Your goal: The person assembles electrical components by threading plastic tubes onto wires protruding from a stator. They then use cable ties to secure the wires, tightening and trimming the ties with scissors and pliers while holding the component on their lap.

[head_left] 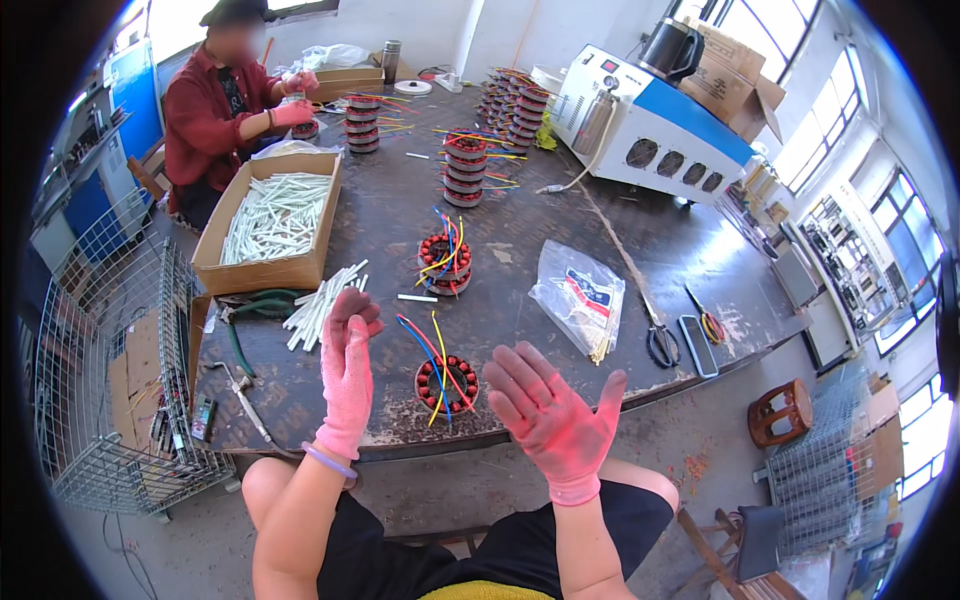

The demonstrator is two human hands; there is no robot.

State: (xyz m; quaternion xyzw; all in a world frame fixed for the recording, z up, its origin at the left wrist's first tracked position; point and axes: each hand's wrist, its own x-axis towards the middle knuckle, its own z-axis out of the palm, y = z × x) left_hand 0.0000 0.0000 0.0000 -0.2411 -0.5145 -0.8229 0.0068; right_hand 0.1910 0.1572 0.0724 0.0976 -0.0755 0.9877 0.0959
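Both my hands wear pink gloves with darkened fingers, raised over the table's near edge. My right hand [558, 425] is open, palm showing, fingers stretched and thumb apart, with nothing in it. My left hand [346, 385] is seen from its thumb side, fingers slightly bent, with no thing visible in it. On the table between them lies a motor stator [447, 388] with red coils and blue, red and yellow lead wires. Behind it stands a short stack of similar stators [444, 265]. A single white tube [417, 298] lies beside that stack, and a loose pile of white tubes [325, 305] is behind my left hand.
A cardboard box [265, 273] of white tubes stands at the left. Taller stator stacks [465, 172] stand farther back. At the right are a plastic bag [578, 295], scissors [662, 345], a phone [698, 346] and a machine [650, 125]. A co-worker [215, 110] handles a stator at far left.
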